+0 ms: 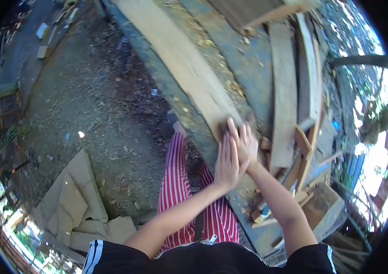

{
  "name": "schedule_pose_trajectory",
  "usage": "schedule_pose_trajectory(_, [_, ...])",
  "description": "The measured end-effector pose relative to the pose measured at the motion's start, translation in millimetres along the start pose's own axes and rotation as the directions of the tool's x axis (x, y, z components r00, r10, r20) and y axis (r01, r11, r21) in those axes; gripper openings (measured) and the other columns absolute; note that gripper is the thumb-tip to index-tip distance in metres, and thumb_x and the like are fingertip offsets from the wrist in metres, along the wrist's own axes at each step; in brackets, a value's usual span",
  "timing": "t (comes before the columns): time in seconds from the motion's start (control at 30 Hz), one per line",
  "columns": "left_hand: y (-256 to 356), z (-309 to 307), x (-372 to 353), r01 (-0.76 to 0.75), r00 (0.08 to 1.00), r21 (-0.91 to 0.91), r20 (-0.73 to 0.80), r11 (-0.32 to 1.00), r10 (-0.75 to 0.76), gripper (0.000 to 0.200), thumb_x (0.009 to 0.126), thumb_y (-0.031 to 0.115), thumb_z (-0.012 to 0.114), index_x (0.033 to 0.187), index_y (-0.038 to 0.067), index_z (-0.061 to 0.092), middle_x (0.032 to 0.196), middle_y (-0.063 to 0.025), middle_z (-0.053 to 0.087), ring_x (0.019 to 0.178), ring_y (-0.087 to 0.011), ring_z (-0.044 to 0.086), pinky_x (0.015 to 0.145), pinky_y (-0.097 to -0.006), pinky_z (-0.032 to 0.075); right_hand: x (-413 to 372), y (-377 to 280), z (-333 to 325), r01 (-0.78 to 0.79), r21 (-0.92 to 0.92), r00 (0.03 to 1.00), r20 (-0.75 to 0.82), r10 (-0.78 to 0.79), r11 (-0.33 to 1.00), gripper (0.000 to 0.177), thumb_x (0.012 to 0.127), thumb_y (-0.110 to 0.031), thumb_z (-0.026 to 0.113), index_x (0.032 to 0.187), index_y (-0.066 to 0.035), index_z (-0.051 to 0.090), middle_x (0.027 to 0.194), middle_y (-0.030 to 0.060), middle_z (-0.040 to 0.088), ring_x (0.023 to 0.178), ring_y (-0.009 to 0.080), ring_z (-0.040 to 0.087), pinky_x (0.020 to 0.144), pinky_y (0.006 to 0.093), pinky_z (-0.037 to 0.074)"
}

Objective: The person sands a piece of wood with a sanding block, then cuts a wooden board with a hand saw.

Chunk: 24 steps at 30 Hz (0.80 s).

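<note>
A long pale wooden plank lies lengthwise on the workbench, its near end by my hands. My left hand and my right hand are pressed together side by side, partly overlapping, fingers stretched forward over the plank. Under the fingertips is a small dark block, blurred and mostly covered, held down against the wood by both hands. What kind of block it is I cannot make out.
Wood shavings litter the bench. A thick board juts in at the top, and another plank lies to the right. Beside it are wood offcuts and a wooden box. Flattened cardboard lies on the ground at left.
</note>
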<state>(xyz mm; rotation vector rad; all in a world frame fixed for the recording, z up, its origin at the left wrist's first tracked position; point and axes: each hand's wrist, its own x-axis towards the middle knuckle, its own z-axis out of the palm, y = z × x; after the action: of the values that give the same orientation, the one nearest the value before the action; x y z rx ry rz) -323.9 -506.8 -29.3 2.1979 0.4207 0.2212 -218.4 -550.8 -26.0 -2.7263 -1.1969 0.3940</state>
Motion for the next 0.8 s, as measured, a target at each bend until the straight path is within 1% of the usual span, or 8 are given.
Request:
schedule_pose_trajectory(0.13, [49.8,48.0,-115.7,-0.003,0.977,-0.117,0.210,0.993,0.028,0.089,0.092,0.036,0.059,0.148,-0.014,0.011,0.152,-0.0369,0.018,0.143,-0.0489,0.018,0.117,-0.0569,0.017,-149.1,50.6,23.1,0.059,0.087,0.997,-0.050,-0.055,0.994,0.066,0.084,-0.027,0.060,0.146,-0.019,0.039,0.104,0.0167,0.052,0.091,0.0340,0.056,0.066,0.0426,0.053])
schedule_pose_trajectory(0.2, [56.4,52.0,-122.8,0.031,0.961,-0.146,0.276,0.989,0.010,0.089,0.092,0.037,0.058,0.148,-0.014,0.011,0.152,-0.0368,0.018,0.144,-0.0483,0.018,0.117,-0.0575,0.017,-157.8,50.8,21.7,0.044,0.086,0.999,-0.033,-0.041,0.995,0.066,0.084,-0.028,0.060,0.146,-0.020,0.040,0.100,0.0146,0.051,0.088,0.0323,0.056,0.064,0.0420,0.052])
schedule_pose_trajectory(0.27, [44.1,48.4,-111.8,0.016,0.977,-0.130,0.212,0.991,0.012,0.090,0.092,0.038,0.058,0.148,-0.013,0.010,0.152,-0.0370,0.017,0.144,-0.0487,0.017,0.117,-0.0578,0.015,-137.5,40.4,19.3,0.030,0.101,1.000,-0.011,-0.029,0.994,0.066,0.084,-0.028,0.061,0.146,-0.020,0.040,0.099,0.0133,0.051,0.088,0.0312,0.055,0.064,0.0415,0.052])
schedule_pose_trajectory(0.33, [25.7,39.4,-86.9,0.007,0.986,-0.103,0.164,0.995,0.010,0.088,0.095,0.042,0.052,0.149,-0.012,0.008,0.152,-0.0365,0.017,0.144,-0.0489,0.017,0.117,-0.0584,0.014,-91.1,23.4,5.1,0.041,0.081,0.999,0.018,-0.042,0.996,0.065,0.085,-0.029,0.060,0.146,-0.020,0.039,0.098,0.0109,0.051,0.090,0.0290,0.055,0.064,0.0396,0.053])
schedule_pose_trajectory(0.4, [4.1,22.1,-46.8,0.050,0.999,-0.080,-0.018,0.996,-0.051,0.086,0.098,0.047,0.045,0.150,-0.010,0.007,0.152,-0.0358,0.017,0.144,-0.0488,0.018,0.116,-0.0590,0.013,-32.7,2.4,-3.8,0.078,0.100,0.997,0.019,-0.080,0.992,0.065,0.087,-0.029,0.059,0.147,-0.020,0.038,0.099,0.0108,0.052,0.093,0.0295,0.055,0.065,0.0391,0.053])
schedule_pose_trajectory(0.53, [-55.8,-36.6,72.5,0.072,0.965,0.007,-0.252,0.997,-0.068,0.078,0.100,0.049,0.031,0.152,-0.006,0.010,0.154,-0.0311,0.020,0.145,-0.0456,0.019,0.116,-0.0588,0.007,114.0,-41.0,-16.9,0.220,0.051,0.965,-0.155,-0.210,0.974,0.061,0.090,-0.029,0.056,0.147,-0.018,0.036,0.104,0.0117,0.054,0.095,0.0297,0.056,0.065,0.0395,0.054])
schedule_pose_trajectory(0.6, [-81.8,-77.6,139.2,0.103,0.942,0.003,-0.321,0.995,-0.096,0.075,0.100,0.046,0.030,0.152,-0.005,0.012,0.156,-0.0280,0.020,0.146,-0.0415,0.019,0.117,-0.0581,0.004,192.3,-71.4,-30.2,0.121,0.133,0.986,-0.135,-0.103,0.984,0.058,0.093,-0.032,0.053,0.147,-0.017,0.037,0.108,0.0142,0.052,0.098,0.0326,0.057,0.069,0.0448,0.055])
schedule_pose_trajectory(0.8, [-190.1,-185.2,321.0,0.107,0.882,0.052,-0.467,0.993,-0.070,0.064,0.099,0.033,0.033,0.152,0.002,0.019,0.157,-0.0200,0.025,0.147,-0.0351,0.021,0.116,-0.0598,0.004,413.6,-139.3,-40.0,0.152,0.161,0.956,-0.275,-0.104,0.975,0.054,0.095,-0.036,0.050,0.143,-0.016,0.037,0.116,0.0165,0.053,0.106,0.0365,0.058,0.071,0.0464,0.057])
